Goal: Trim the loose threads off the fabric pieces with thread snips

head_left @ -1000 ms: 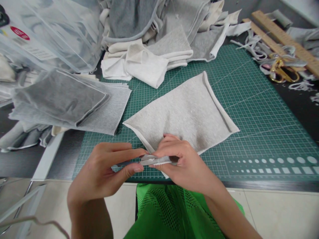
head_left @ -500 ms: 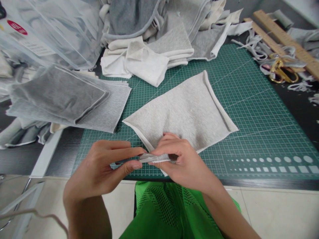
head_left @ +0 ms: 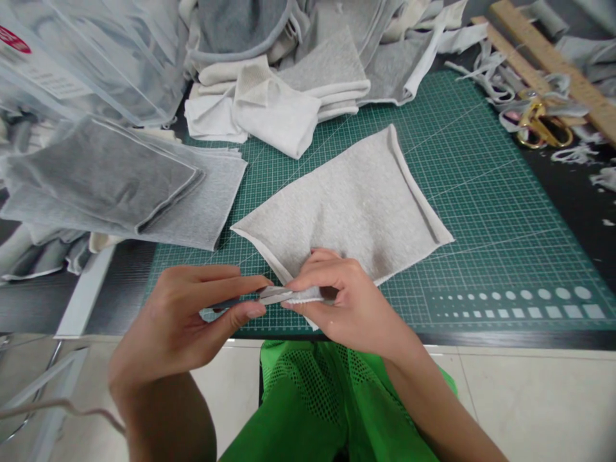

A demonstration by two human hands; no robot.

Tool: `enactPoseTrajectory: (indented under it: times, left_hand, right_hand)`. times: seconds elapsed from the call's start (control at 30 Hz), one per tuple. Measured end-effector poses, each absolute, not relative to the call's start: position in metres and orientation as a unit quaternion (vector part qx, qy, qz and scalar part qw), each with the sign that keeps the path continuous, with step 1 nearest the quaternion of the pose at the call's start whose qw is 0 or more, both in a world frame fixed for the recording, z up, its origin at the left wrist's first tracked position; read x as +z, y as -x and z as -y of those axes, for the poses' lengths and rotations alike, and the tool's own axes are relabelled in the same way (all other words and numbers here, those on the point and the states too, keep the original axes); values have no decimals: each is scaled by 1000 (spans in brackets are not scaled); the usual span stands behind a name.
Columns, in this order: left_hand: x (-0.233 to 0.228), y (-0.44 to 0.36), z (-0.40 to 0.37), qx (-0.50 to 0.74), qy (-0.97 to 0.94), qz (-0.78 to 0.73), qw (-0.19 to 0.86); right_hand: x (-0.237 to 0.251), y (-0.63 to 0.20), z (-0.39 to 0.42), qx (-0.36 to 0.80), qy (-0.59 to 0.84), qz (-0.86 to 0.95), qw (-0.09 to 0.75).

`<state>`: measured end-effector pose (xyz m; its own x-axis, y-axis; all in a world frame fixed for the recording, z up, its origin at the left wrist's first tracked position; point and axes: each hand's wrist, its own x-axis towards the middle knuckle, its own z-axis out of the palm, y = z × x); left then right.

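On the green cutting mat [head_left: 500, 205] I see the light-grey fabric [head_left: 346, 192], its near edge pinched in the right hand [head_left: 342, 298]; the left hand [head_left: 187, 317] grips what look like small snips [head_left: 274, 296]; I cannot read the red label [head_left: 14, 40] on the clear bin [head_left: 113, 93].

The cloth [head_left: 346, 199] now sits slightly higher and more left in view; left hand [head_left: 176, 317] seems to have drawn the blades [head_left: 273, 295] back.

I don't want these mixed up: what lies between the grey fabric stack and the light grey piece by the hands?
In the head view, gridded green cutting mat shows between the grey fabric stack and the light grey piece.
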<state>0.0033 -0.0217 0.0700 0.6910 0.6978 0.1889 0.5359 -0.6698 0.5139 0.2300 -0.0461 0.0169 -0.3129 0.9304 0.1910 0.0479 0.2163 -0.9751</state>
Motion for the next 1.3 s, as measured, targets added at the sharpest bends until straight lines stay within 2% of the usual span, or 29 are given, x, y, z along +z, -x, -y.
enactPoseTrajectory:
  times: [0.23,0.7,1.1,1.3]
  left_hand:
    - [72,5,25,213,-882,-379,183]
    - [69,-5,23,177,-901,-340,202]
    - [73,-4,27,166,-912,-345,150]
    - [77,-4,26,143,-916,-337,161]
  right_hand:
    - [16,-229,46,492,387,640,446]
    - [17,-230,46,492,401,644,427]
    - [19,-233,47,500,406,640,419]
    - [16,-233,47,498,401,645,418]
